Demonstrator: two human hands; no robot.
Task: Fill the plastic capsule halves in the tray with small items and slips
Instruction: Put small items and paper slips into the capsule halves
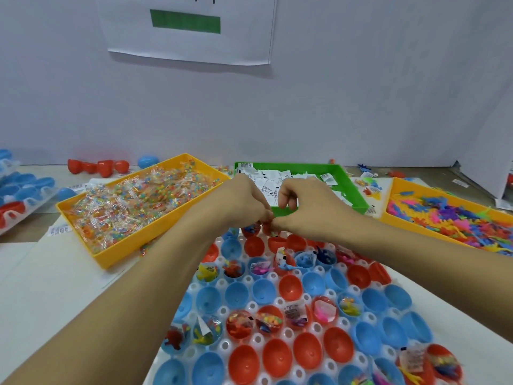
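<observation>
A white tray holds rows of red and blue capsule halves; some carry small toys, bead packets and paper slips, others are bare inside. My left hand and my right hand meet fingertip to fingertip over the tray's far edge, just above a red capsule half. The fingers of both hands pinch something small there; what it is stays hidden between them. Behind the hands lies a green bin of white paper slips.
A yellow bin of clear bead packets stands at the left. At the right is a second yellow bin of colourful rubbery toys. Loose red and blue capsule halves lie at the far left near the wall.
</observation>
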